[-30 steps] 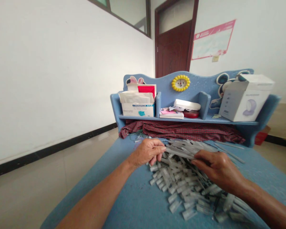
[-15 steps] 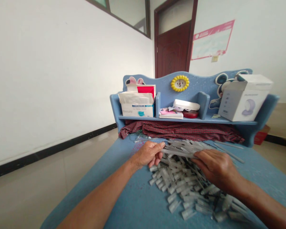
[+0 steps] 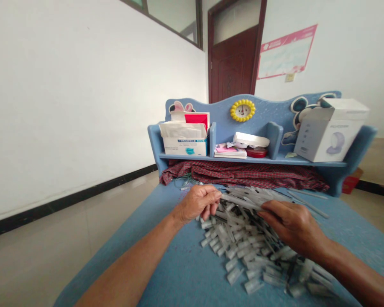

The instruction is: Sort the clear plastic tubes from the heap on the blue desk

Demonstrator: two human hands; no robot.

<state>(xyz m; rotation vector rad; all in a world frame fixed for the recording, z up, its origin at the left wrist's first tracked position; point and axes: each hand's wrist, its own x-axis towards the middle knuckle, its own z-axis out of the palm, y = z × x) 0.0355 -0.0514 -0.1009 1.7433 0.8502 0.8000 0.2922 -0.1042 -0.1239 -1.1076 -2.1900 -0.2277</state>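
A narrow, translucent plastic sleeve [image 3: 241, 201] is stretched between my two hands, above the table. My left hand [image 3: 196, 204] is closed in a pinch on its left end, thumb and forefinger together. The right end is gripped by the closed fingers of my right hand [image 3: 294, 224]. Below and in front of them spreads a pile of short, cloudy plastic sleeves [image 3: 243, 245], with thin dark pieces showing among them. Longer flat sleeves [image 3: 259, 194] lie behind my hands. What is inside the held sleeve, if anything, I cannot make out.
The blue table [image 3: 179, 260] carries a raised shelf [image 3: 284, 160] at its back. On that stand a mask box [image 3: 185, 145], a red round tin [image 3: 256, 152] and a white carton [image 3: 328, 136]. Folded checked cloth [image 3: 243, 174] lies under the shelf. Long thin strips [image 3: 310, 204] rest at the right.
My left hand has risen slightly, so the sleeve now slopes down more toward my right hand. The right hand stays nearly in place, and the pile looks the same.
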